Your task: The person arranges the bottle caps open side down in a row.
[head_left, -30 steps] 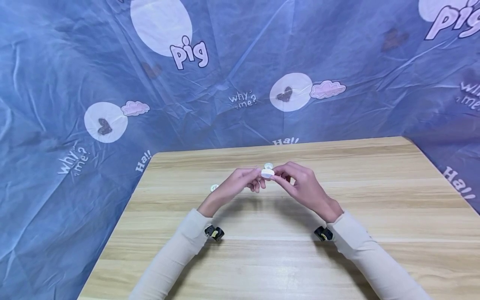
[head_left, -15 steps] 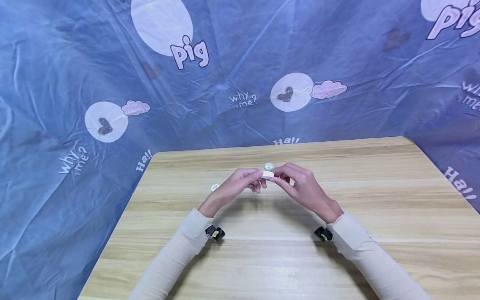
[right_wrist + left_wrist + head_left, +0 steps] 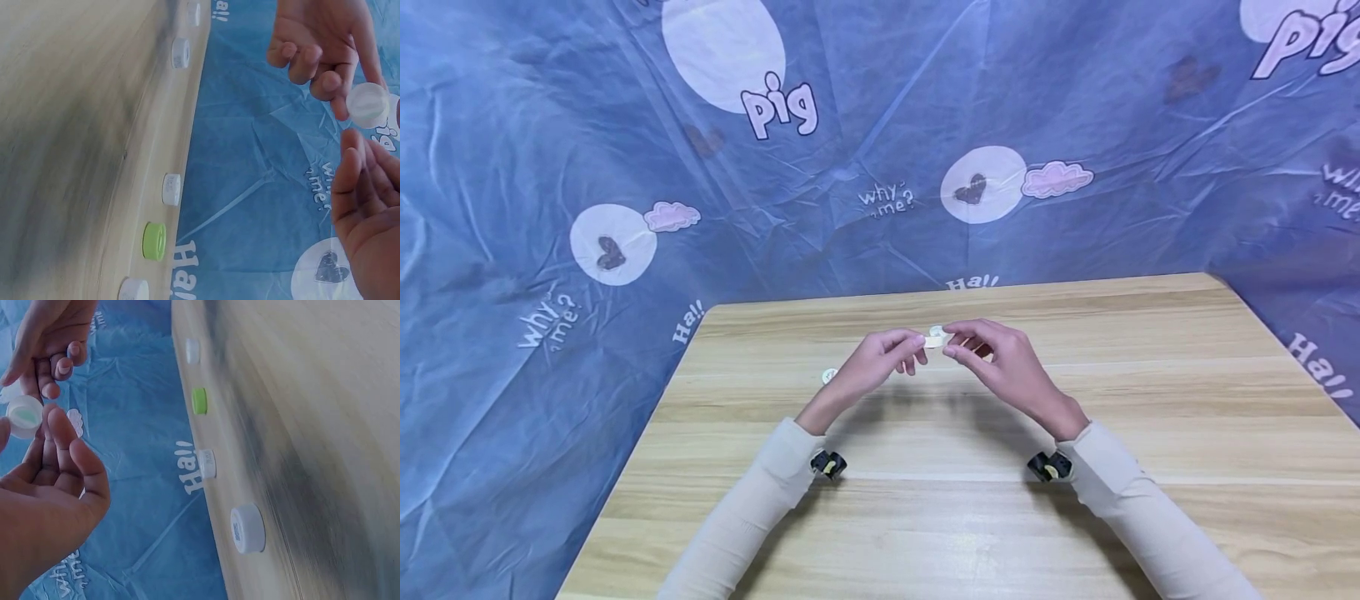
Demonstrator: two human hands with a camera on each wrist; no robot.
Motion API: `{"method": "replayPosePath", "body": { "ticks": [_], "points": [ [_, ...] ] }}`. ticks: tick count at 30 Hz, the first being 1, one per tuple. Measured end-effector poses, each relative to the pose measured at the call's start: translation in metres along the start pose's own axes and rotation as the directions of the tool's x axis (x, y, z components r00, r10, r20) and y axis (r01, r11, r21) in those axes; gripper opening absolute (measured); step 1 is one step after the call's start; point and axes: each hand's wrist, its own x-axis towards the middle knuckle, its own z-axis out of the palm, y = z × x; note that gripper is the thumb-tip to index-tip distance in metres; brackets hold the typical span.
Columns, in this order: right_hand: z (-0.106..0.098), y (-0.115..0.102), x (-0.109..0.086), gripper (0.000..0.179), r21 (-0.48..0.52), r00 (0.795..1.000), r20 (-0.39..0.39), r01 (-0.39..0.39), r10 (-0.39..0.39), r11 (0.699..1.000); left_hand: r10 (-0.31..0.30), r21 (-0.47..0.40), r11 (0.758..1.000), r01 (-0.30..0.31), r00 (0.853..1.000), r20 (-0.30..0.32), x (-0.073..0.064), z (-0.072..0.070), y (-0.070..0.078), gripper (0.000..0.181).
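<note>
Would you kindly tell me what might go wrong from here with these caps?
The held white cap might slip and drop, since only the left hand seems to grip it, raised above the table. The right hand, close beside it, could bump it loose. Either hand, if lowered, may knock the green cap, which the head view does not show.

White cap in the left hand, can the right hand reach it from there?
Probably yes: the right hand looks empty and sits close beside the white cap, with nothing between them, though the left hand pinches it.
</note>
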Motion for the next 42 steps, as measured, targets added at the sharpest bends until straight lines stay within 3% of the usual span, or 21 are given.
{"method": "replayPosePath", "body": {
  "ticks": [5, 10, 15, 25, 35, 39, 42],
  "points": [
    [0.001, 0.001, 0.0, 0.028, -0.001, 0.998, 0.021, -0.066, 0.066, 0.998, 0.041, 0.102, 0.994, -0.035, 0.998, -0.052, -0.001, 0.005, -0.001, 0.037],
    [0.003, 0.003, -0.001, 0.027, -0.001, 0.994, 0.038, -0.101, 0.101, 0.995, 0.091, 0.144, 0.987, -0.076, 0.991, -0.099, -0.002, 0.01, -0.002, 0.031],
    [0.003, 0.004, -0.001, 0.026, -0.012, 0.995, 0.042, -0.095, 0.095, 0.995, 0.139, 0.194, 0.974, -0.12, 0.987, -0.086, -0.002, 0.013, -0.004, 0.03],
    [0.001, 0.004, 0.0, 0.027, 0.0, 0.992, 0.063, -0.108, 0.108, 0.994, 0.151, 0.311, 0.942, -0.123, 0.986, -0.069, -0.002, 0.009, -0.003, 0.033],
    [0.001, 0.003, 0.004, 0.029, -0.026, 0.991, 0.085, -0.1, 0.102, 0.995, 0.186, 0.324, 0.934, -0.152, 0.979, -0.078, 0.002, 0.005, -0.005, 0.031],
    [0.004, 0.008, 0.007, 0.027, -0.034, 0.982, 0.134, -0.126, 0.13, 0.991, 0.198, 0.376, 0.912, -0.163, 0.979, -0.055, 0.004, 0.003, -0.008, 0.029],
    [0.007, 0.014, 0.009, 0.025, -0.039, 0.968, 0.194, -0.157, 0.161, 0.987, 0.197, 0.465, 0.87, -0.165, 0.98, -0.021, 0.007, 0.003, -0.011, 0.027]
  ]
}}
